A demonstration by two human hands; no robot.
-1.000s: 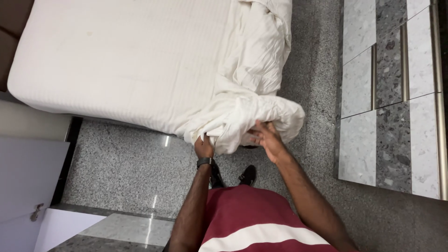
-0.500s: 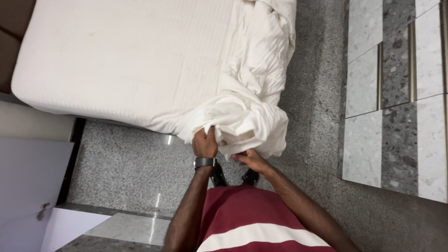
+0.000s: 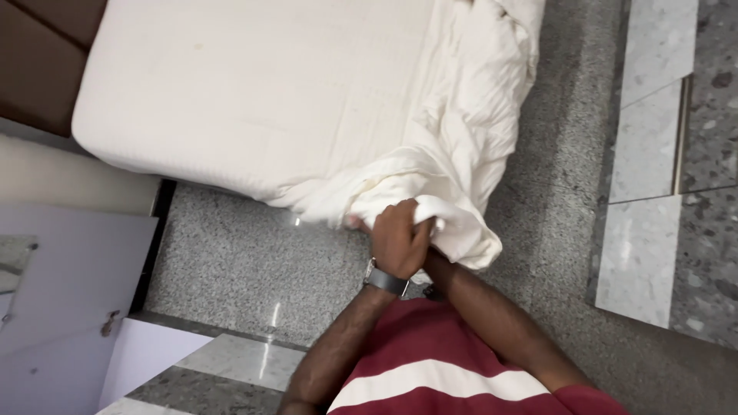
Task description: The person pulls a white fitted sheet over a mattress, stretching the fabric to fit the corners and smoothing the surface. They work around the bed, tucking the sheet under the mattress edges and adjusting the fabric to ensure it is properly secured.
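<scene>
A white bunched sheet [image 3: 461,146] hangs off the near corner of a white mattress [image 3: 254,92]. My left hand [image 3: 398,237], with a grey watch on its wrist, is clenched on a fold of the sheet at that corner. My right forearm runs up beneath the left hand. My right hand [image 3: 432,263] is almost wholly hidden behind the left hand and the cloth, so its grip cannot be made out. I wear a dark red shirt with a white stripe.
Speckled grey stone floor [image 3: 238,261] lies between the bed and a pale door panel [image 3: 61,300] at the left. Lighter stone slabs [image 3: 646,154] run along the right. A brown headboard [image 3: 38,69] shows at the top left.
My left hand has risen and closed tighter on the sheet corner. My right hand has slid under the left hand and the cloth, out of sight. The hanging bundle has been pulled inward.
</scene>
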